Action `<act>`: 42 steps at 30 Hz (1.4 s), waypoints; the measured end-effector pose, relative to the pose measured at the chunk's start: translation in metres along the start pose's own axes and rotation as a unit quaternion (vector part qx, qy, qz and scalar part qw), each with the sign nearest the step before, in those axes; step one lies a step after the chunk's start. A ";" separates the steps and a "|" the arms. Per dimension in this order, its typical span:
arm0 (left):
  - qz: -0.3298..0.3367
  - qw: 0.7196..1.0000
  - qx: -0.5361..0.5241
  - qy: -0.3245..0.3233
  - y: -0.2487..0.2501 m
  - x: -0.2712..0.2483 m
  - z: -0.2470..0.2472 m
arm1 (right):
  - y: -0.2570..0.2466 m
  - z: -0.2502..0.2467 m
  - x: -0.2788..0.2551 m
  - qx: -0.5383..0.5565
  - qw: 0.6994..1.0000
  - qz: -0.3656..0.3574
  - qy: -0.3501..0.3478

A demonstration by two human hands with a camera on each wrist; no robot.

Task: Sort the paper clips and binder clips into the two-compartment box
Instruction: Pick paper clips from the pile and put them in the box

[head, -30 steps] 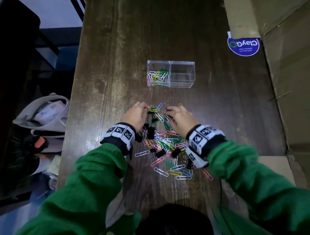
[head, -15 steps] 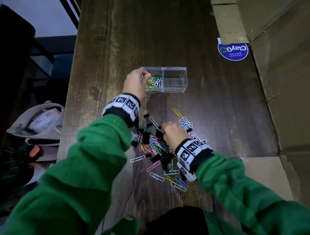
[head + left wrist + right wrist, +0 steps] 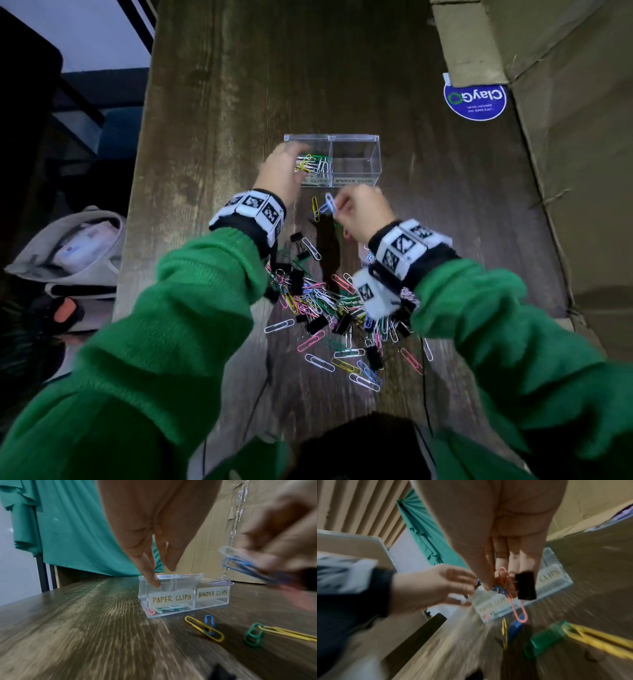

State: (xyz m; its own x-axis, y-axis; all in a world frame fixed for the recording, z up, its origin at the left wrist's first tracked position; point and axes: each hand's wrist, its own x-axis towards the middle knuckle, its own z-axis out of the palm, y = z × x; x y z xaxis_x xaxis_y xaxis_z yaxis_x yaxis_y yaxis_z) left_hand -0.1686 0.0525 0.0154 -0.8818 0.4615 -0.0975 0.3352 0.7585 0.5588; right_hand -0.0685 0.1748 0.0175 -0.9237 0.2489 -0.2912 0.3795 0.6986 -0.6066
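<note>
Reaching over the box [image 3: 356, 161], my left hand [image 3: 279, 171] hangs above its left compartment with the fingers [image 3: 150, 574] straight and loose, holding nothing; one fingertip dips just inside the rim there. That compartment is labelled PAPER CLIPS and has a small heap of coloured clips in it [image 3: 313, 163]. The compartment to its right, labelled BINDER CLIPS, shows no clips in it.

My right hand [image 3: 363, 210] sits just in front of the box, lifted off the table [image 3: 212, 137], fingers pinched on a small bunch: blue paper clips [image 3: 240, 563] stick out toward the box, a pink clip [image 3: 515, 599] dangles below, and a black binder clip [image 3: 526, 585] is tucked against the fingertips. The wrist view is smeared, so I think that is the whole bunch, but I cannot count it.

Right in front of the box, under my right hand, lie a yellow clip [image 3: 204, 628] crossed with a blue one [image 3: 209, 625], and beside them a green clip [image 3: 253, 635] hooked to another yellow one.

Further from the box, toward me, the main pile [image 3: 329, 301] of mixed paper clips and black binder clips spreads between my wrists.
</note>
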 end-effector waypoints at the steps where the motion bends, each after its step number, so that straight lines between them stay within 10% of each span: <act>1: 0.009 1.000 -0.007 0.018 -0.003 -0.008 0.000 | -0.006 -0.006 0.012 0.011 1.000 -0.009 0.023; 15: -0.018 0.998 0.021 -0.053 -0.018 -0.055 0.051 | 0.003 -0.020 0.048 0.058 0.993 -0.003 0.099; 27: 0.028 0.979 0.155 -0.131 0.003 -0.039 0.061 | 0.042 0.018 -0.007 -0.198 0.978 -0.040 -0.045; 34: 0.050 0.985 0.076 -0.144 -0.008 -0.035 0.058 | 0.043 0.015 -0.007 -0.143 0.988 0.015 -0.051; 42: -0.092 0.986 0.014 -0.142 0.000 -0.035 0.054 | 0.045 0.002 -0.015 -0.093 0.992 0.087 -0.028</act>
State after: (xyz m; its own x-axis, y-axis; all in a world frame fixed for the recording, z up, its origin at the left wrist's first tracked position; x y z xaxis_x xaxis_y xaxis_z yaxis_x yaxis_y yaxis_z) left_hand -0.1194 0.0611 -0.0256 -0.8014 0.4228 -0.4230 0.1914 0.8514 0.4884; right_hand -0.0372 0.2006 -0.0067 -0.8393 0.3421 -0.4225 0.5112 0.7611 -0.3992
